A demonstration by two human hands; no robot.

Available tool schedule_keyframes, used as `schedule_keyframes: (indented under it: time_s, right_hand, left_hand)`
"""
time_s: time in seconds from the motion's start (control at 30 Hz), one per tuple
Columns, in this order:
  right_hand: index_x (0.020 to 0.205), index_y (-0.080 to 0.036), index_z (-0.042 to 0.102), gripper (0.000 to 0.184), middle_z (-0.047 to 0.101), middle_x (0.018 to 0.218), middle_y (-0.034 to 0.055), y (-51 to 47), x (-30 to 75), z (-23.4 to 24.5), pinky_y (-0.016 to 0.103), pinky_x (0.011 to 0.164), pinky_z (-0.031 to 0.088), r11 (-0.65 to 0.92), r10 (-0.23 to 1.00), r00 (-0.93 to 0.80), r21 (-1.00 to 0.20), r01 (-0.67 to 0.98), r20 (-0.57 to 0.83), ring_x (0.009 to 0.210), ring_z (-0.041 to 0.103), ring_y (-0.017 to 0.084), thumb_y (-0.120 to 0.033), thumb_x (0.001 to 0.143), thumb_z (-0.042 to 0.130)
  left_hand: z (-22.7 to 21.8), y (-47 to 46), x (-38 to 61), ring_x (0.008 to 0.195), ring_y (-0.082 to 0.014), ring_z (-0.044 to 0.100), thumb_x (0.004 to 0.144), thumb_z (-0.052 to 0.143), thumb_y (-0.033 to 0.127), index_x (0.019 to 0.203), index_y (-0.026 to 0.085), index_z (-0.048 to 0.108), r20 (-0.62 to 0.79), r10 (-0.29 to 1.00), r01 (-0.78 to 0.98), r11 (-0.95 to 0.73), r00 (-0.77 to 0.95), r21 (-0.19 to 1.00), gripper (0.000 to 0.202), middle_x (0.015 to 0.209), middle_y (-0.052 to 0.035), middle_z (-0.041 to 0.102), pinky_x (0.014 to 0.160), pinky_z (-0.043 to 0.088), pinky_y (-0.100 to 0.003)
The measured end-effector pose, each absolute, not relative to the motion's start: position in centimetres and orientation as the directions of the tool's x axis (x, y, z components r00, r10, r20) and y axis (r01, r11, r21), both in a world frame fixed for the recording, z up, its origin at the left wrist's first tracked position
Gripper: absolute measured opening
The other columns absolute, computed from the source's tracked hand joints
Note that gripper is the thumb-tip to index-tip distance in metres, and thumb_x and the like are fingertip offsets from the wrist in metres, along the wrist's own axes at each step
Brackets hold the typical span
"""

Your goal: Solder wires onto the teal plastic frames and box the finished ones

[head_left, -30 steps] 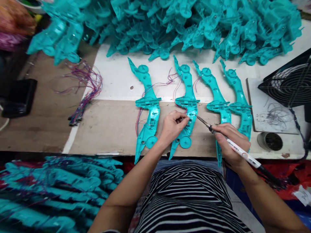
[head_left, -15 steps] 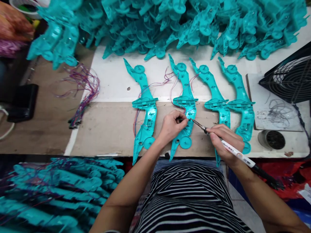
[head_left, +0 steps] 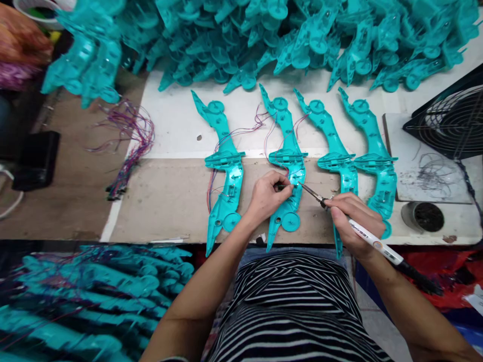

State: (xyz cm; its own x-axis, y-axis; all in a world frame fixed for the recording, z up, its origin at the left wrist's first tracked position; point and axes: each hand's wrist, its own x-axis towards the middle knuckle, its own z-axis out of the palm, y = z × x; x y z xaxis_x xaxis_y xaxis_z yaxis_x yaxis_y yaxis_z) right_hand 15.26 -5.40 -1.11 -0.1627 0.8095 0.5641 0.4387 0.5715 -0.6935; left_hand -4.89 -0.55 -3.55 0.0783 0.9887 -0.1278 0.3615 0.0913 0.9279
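Observation:
Several flat teal plastic shells lie side by side on the bench. My left hand [head_left: 268,197] pinches a thin wire against the second teal shell [head_left: 287,166], which carries red and purple wires. My right hand [head_left: 354,221] grips a white-handled soldering iron [head_left: 372,241] like a pen. Its metal tip touches the shell right beside my left fingertips. The first teal shell [head_left: 226,171], also wired, lies left of my left hand. Two more teal shells [head_left: 341,156] lie to the right, partly under my right hand.
A big heap of teal shells [head_left: 264,35] fills the back of the bench, and another pile [head_left: 86,296] sits low at the left. Loose wire bundles [head_left: 130,136] lie left. A black fan [head_left: 449,123], a grey plate with solder wire [head_left: 430,173] and a small round pot [head_left: 421,217] stand right.
The iron's tip has slid a little left, closer to my left fingertips on the second shell. Both hands otherwise stay in place; the view shifted slightly.

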Motion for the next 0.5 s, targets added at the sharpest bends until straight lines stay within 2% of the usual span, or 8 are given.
schedule_keyframes:
  time_s: [0.5]
  right_hand:
    - [0.095,-0.021,0.074,0.023,0.07,0.072,0.0028,-5.51,15.41,-1.26,0.032,0.065,0.054,0.531,0.837,-0.138,-0.725,0.439,0.529,0.072,0.066,0.018,-0.006,0.085,0.059]
  left_hand:
    - [-3.6,-0.4,-4.74,0.062,-0.01,0.049,0.073,0.067,0.014,0.066,0.016,0.063,-0.113,0.991,0.37,0.079,0.073,0.926,0.008,0.068,0.0013,0.06,0.061,0.042,-0.023]
